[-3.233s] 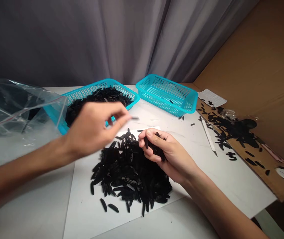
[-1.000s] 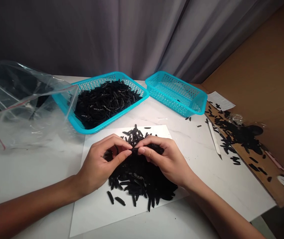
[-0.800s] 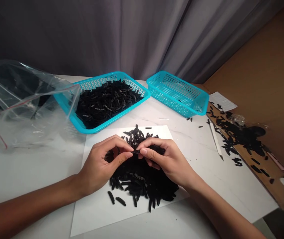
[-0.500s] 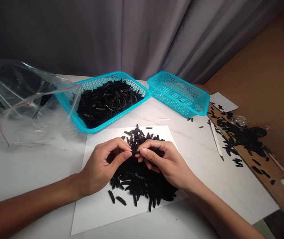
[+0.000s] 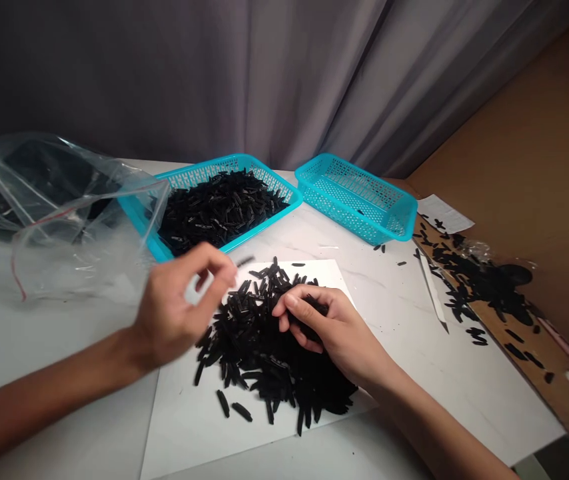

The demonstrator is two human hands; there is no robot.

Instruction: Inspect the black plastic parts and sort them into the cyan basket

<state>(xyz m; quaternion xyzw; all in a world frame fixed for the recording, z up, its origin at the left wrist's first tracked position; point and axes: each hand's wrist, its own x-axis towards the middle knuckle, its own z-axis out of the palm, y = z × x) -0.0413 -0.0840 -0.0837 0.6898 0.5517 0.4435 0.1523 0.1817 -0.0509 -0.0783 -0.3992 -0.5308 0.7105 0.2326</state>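
Observation:
A small black strip [image 5: 245, 261] sticks out from the pinched thumb and forefinger of my left hand [image 5: 177, 303], which is raised near the front of the full basket and slightly blurred. My right hand [image 5: 327, 320] is curled over the right side of a heap of black strips [image 5: 259, 353], thumb against forefinger. Dark shapes show inside its curl; whether they are held strips or the heap behind, I cannot tell. The heap lies on a white sheet [image 5: 179, 427]. Behind my left hand, a blue basket [image 5: 270, 219] holds many similar black strips.
A second blue basket [image 5: 389, 233] at the back right has a small dark piece inside. A clear plastic bag [image 5: 79, 240] with dark contents lies left. On the right are a white pen-like tool [image 5: 433, 287], scattered black pieces [image 5: 494, 283] and cardboard [image 5: 502, 333].
My hands were together on one black strip; my left hand has moved left and up with a strip in its fingertips. My right hand has stayed over the heap.

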